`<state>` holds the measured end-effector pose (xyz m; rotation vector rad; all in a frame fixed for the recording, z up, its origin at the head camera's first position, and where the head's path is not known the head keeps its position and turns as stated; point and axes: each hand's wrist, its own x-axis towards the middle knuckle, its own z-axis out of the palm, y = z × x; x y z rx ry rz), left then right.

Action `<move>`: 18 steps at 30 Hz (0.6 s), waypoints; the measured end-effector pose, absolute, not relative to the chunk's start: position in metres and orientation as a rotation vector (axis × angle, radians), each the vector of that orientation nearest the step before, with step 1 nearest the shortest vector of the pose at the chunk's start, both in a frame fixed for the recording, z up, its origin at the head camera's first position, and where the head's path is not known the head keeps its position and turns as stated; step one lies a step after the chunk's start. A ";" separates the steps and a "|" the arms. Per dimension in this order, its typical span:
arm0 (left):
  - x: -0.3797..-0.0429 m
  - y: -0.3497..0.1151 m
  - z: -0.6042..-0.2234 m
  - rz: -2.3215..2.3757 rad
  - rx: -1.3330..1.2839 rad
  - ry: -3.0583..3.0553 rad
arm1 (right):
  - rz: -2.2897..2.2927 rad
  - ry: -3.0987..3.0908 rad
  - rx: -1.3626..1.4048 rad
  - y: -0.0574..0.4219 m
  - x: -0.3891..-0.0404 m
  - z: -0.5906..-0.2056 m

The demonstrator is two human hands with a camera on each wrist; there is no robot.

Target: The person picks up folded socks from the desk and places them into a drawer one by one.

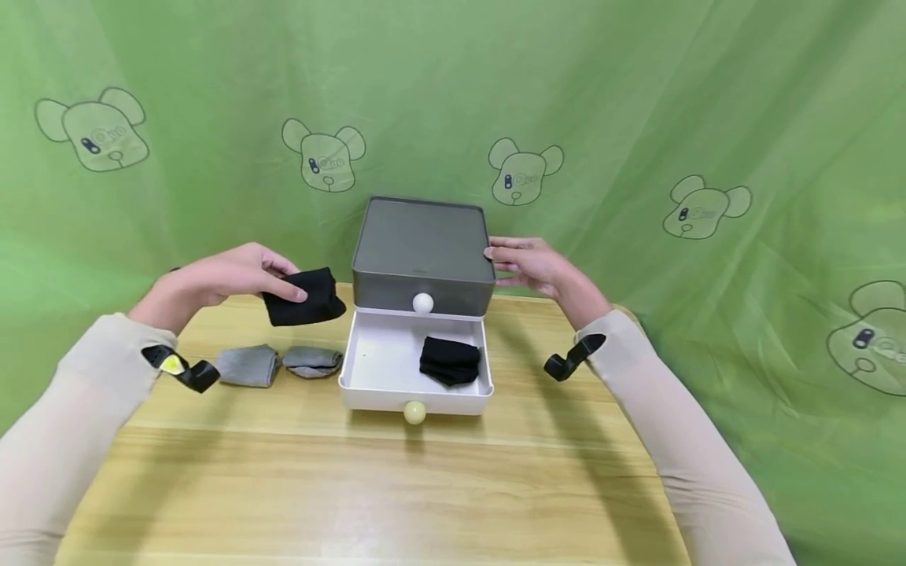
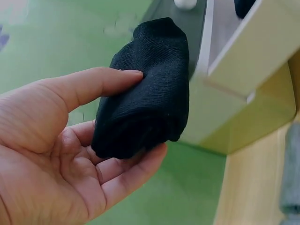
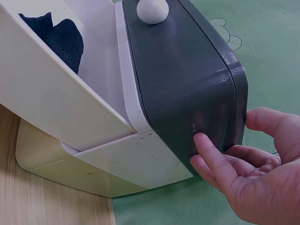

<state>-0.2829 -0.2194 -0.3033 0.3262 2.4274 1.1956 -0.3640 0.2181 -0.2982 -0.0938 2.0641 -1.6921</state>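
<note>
Pinching folded black knit cloth [image 1: 316, 297] in its fingers, left hand [image 1: 237, 275] hung at ten o'clock of open white rectangular drawer [image 1: 385, 362] | right hand [image 1: 532, 266], fingers loosely extended, touched grey boxy cabinet [image 1: 423, 240] at three o'clock | risk: slack pinch could have unfolded cloth

From above, the head view faces forward and down; both closer, tilted wrist views share the drawer box [image 1: 425, 240].

Long cream sleeves [image 1: 78, 428], black wrist straps [image 1: 188, 375]
</note>
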 end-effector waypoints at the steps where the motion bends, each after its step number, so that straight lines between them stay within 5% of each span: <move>1: -0.281 -0.215 -0.300 1.176 0.347 2.439 | -1.691 2.066 -0.096 0.218 -0.364 -0.298; 18: -0.268 -0.141 -0.280 1.025 0.592 2.423 | -1.700 2.060 -0.102 0.218 -0.362 -0.298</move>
